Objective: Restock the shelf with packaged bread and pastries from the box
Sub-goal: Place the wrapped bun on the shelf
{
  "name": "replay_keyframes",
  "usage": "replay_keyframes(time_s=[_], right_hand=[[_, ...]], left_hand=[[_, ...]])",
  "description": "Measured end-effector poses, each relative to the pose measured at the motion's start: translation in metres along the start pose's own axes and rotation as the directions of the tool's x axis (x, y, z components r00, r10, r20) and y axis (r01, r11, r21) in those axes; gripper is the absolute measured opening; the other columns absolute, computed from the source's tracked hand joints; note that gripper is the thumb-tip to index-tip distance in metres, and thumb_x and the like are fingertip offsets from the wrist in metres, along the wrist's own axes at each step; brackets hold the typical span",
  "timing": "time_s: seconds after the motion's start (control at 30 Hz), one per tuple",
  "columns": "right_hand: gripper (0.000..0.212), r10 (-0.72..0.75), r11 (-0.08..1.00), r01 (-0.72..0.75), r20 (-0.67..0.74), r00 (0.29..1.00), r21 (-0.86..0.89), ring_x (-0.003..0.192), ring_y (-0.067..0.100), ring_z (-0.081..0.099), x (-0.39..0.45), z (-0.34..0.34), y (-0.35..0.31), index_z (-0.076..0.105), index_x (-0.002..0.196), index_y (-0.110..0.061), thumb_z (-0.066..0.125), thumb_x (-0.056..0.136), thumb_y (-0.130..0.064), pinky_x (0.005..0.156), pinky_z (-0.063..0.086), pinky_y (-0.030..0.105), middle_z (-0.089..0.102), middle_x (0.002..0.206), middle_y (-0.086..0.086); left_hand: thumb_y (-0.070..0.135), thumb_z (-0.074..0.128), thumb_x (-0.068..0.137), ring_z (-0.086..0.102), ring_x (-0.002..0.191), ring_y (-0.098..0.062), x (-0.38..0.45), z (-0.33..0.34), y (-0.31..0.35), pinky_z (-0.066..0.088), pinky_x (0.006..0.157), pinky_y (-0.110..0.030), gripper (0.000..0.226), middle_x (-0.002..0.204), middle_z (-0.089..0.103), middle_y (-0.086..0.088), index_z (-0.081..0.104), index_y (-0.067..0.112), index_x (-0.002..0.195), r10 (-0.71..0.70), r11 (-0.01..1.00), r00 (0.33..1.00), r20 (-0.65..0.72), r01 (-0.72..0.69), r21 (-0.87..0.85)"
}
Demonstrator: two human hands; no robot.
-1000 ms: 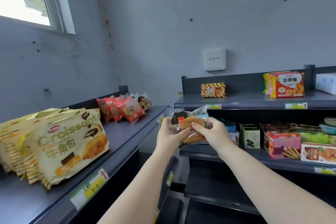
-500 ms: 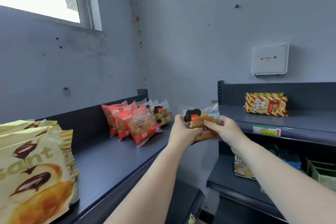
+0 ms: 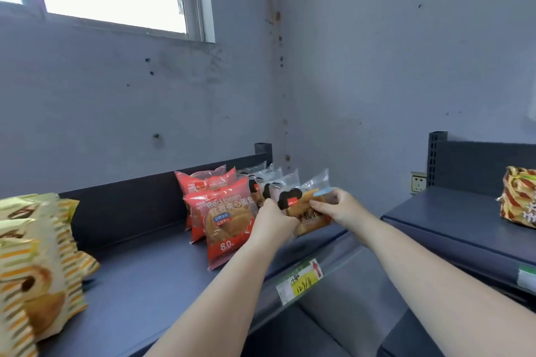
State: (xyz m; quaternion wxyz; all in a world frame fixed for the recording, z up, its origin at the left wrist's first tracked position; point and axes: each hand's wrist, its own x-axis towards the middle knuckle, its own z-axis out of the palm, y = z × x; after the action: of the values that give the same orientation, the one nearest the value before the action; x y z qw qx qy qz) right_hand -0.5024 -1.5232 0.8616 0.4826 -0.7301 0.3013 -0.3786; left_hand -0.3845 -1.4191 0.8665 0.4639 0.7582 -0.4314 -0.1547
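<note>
While you hold the bread pack (image 3: 304, 213) with both hands, it hangs just above the shelf (image 3: 150, 269) at its right end, in front of the row of clear packs (image 3: 271, 180) and just beside the red packs (image 3: 229, 223). Your left hand (image 3: 272, 222) grips its lower left edge with curled fingers; your right hand (image 3: 338, 207) pinches its upper right side. The box is not in view.

Watch the spot you are aiming for: it lies near the shelf's front lip, and if you let go with the pack leaning outward it could likely slide off and drop past the price tag (image 3: 300, 281). The wrapper looks slick, so a loose pinch may slip. Your left forearm passes close to the front red pack, which stands tilted; a nudge there could topple it forward. Pushing hard into the clear packs behind may crush soft bread.
</note>
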Motion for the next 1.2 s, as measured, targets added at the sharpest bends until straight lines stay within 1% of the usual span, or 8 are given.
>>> replay_keyframes(time_s=[0.13, 0.37, 0.6, 0.77, 0.83, 0.9, 1.03, 1.2], right_hand=[[0.026, -0.001, 1.000, 0.003, 0.114, 0.993, -0.017, 0.108, 0.023, 0.060, 0.028, 0.000, 0.015, 0.056, 0.111, -0.011, 0.067, 0.087, -0.016, 0.094, 0.047, 0.032, 0.065, 0.114, 0.009], [0.013, -0.063, 0.998, 0.064, 0.201, 0.978, -0.002, 0.104, 0.021, 0.060, 0.051, 0.007, 0.030, 0.055, 0.103, -0.019, 0.062, 0.091, -0.019, 0.088, 0.046, 0.029, 0.065, 0.104, 0.001], [0.030, -0.028, 0.998, 0.016, 0.189, 0.982, 0.061, 0.102, 0.020, 0.060, 0.061, -0.004, 0.035, 0.051, 0.115, -0.013, 0.065, 0.088, -0.016, 0.085, 0.046, 0.030, 0.064, 0.099, -0.003], [0.053, -0.018, 0.999, 0.026, 0.221, 0.975, -0.031, 0.111, 0.022, 0.056, 0.062, -0.003, 0.033, 0.044, 0.129, -0.015, 0.070, 0.083, -0.019, 0.098, 0.046, 0.038, 0.057, 0.122, 0.007], [0.076, -0.095, 0.987, 0.111, 0.132, 0.987, -0.117, 0.129, 0.025, 0.042, 0.063, 0.000, 0.029, 0.032, 0.142, -0.012, 0.074, 0.079, -0.022, 0.109, 0.036, 0.041, 0.040, 0.142, 0.009], [0.081, -0.239, 0.958, 0.239, 0.020, 0.971, -0.160, 0.136, 0.024, 0.032, 0.062, 0.002, 0.015, 0.029, 0.144, -0.010, 0.074, 0.078, -0.021, 0.113, 0.029, 0.041, 0.029, 0.148, 0.008], [0.055, -0.450, 0.885, 0.429, -0.097, 0.888, -0.178, 0.129, 0.025, 0.039, 0.053, 0.017, -0.028, 0.047, 0.129, -0.010, 0.069, 0.079, -0.016, 0.109, 0.031, 0.044, 0.043, 0.137, 0.007], [0.040, -0.581, 0.809, 0.578, 0.005, 0.814, -0.109, 0.121, 0.023, 0.044, 0.016, 0.073, -0.069, 0.055, 0.120, -0.013, 0.067, 0.082, -0.018, 0.106, 0.032, 0.043, 0.050, 0.128, 0.003]], left_hand=[[0.009, 0.056, 0.086, 0.057, 0.104, -0.024, 0.007, 0.015, -0.001, 0.046, 0.072, -0.025, 0.043, 0.122, 0.055, -0.011, 0.042, 0.006, 0.126, -0.063, 0.997, 0.993, -0.097, 0.067, 0.041], [0.007, 0.056, 0.089, 0.056, 0.109, -0.025, 0.017, 0.030, -0.001, 0.053, 0.088, -0.034, 0.043, 0.128, 0.052, -0.009, 0.039, 0.010, 0.129, -0.117, 0.985, 0.972, -0.203, 0.139, 0.098], [0.012, 0.059, 0.089, 0.054, 0.106, -0.020, 0.015, 0.037, 0.003, 0.044, 0.075, -0.023, 0.051, 0.131, 0.050, -0.009, 0.034, 0.010, 0.134, -0.163, 0.979, 0.975, -0.154, 0.179, 0.099], [0.013, 0.058, 0.088, 0.054, 0.094, -0.017, 0.007, 0.037, 0.007, 0.040, 0.055, -0.016, 0.056, 0.124, 0.052, -0.008, 0.030, 0.006, 0.135, -0.182, 0.981, 0.964, -0.192, 0.192, 0.039], [0.012, 0.059, 0.089, 0.053, 0.091, -0.013, 0.001, 0.032, 0.013, 0.042, 0.059, -0.017, 0.053, 0.106, 0.052, 0.002, 0.030, 0.008, 0.133, -0.132, 0.991, 0.968, -0.213, 0.137, 0.009], [0.009, 0.059, 0.089, 0.048, 0.089, -0.003, -0.008, 0.023, 0.023, 0.042, 0.066, -0.012, 0.050, 0.094, 0.042, 0.015, 0.033, 0.017, 0.131, -0.040, 0.999, 0.964, -0.263, 0.033, -0.031], [0.006, 0.058, 0.089, 0.050, 0.097, 0.000, -0.031, -0.011, 0.034, 0.041, 0.082, -0.011, 0.052, 0.100, 0.048, 0.017, 0.039, 0.017, 0.135, 0.120, 0.991, 0.901, -0.416, -0.135, -0.007], [0.007, 0.060, 0.087, 0.056, 0.106, -0.008, -0.070, -0.070, 0.014, 0.044, 0.076, -0.006, 0.040, 0.115, 0.056, 0.006, 0.050, 0.014, 0.125, 0.201, 0.979, 0.787, -0.584, -0.151, 0.134]])
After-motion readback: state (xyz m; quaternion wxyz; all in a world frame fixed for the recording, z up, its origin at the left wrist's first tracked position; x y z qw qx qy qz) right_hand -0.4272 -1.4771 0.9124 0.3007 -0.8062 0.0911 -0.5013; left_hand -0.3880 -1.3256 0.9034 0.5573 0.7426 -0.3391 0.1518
